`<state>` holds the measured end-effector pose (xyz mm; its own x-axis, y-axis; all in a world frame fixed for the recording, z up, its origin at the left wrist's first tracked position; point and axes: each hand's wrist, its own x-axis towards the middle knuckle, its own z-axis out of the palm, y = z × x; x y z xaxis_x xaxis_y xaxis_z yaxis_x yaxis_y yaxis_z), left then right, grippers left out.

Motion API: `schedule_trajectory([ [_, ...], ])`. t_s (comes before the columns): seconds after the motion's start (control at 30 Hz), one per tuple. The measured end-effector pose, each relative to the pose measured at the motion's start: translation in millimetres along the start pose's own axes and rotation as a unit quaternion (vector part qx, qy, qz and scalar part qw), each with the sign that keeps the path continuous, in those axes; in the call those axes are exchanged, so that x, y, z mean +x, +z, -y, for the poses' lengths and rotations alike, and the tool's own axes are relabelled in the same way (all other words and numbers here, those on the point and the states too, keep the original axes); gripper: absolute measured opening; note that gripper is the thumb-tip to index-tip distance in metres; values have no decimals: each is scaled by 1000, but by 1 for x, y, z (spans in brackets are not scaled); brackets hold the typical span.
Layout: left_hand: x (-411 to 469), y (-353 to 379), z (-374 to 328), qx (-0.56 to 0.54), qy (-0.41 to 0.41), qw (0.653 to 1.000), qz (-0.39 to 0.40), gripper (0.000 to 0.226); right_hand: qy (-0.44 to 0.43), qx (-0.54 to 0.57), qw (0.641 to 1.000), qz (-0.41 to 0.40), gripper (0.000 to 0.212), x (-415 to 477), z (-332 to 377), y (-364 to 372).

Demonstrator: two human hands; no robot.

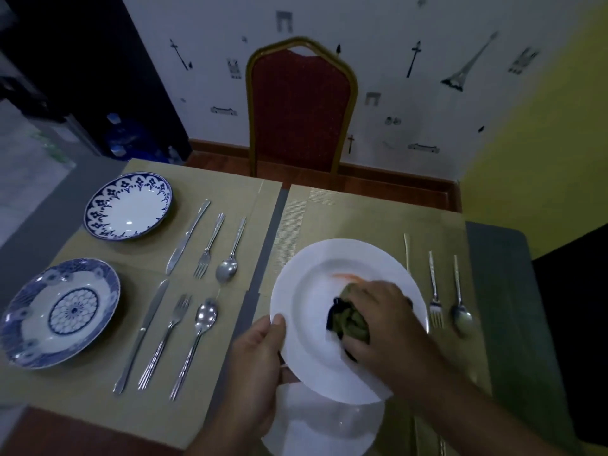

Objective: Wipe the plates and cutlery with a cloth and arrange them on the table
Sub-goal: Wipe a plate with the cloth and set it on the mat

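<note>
The left hand (253, 366) grips the white plate (316, 278) by its near-left rim, thumb on top, holding it over a second plate (322, 429) at the table's (493, 258) near edge. The right hand (381, 320), fingers curled, presses a bunched green cloth (352, 320) onto the white plate's middle, just beside an orange smear (345, 276). A fork (435, 291) and spoon (460, 297) lie to its right.

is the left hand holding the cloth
No, the right hand grips the green cloth against the white plate, while the left hand holds that plate's rim.
</note>
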<state>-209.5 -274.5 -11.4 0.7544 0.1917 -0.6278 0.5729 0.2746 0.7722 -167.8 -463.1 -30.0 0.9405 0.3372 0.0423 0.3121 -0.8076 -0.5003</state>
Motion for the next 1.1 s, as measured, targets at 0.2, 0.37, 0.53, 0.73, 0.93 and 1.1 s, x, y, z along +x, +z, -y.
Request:
schedule_trajectory([
  [0.2,-30,-11,6,51,17,996,67,25,-49,23,999,-3,53,-16,33,-1],
  [0.37,-28,-35,-4,28,25,997,70,23,52,-27,998,-26,50,-39,32,-13],
  [0.53,-25,-44,4,52,-13,990,128,24,-15,23,999,34,53,-44,71,14],
  [0.73,-16,-59,-2,5,-4,993,116,23,107,-18,992,-62,48,-29,57,-2],
  [0.93,-19,-64,5,54,-14,986,155,24,23,42,999,-10,53,-34,87,27],
  [1.1,-10,-74,-4,24,6,992,125,22,126,-26,988,-90,50,-21,62,9],
])
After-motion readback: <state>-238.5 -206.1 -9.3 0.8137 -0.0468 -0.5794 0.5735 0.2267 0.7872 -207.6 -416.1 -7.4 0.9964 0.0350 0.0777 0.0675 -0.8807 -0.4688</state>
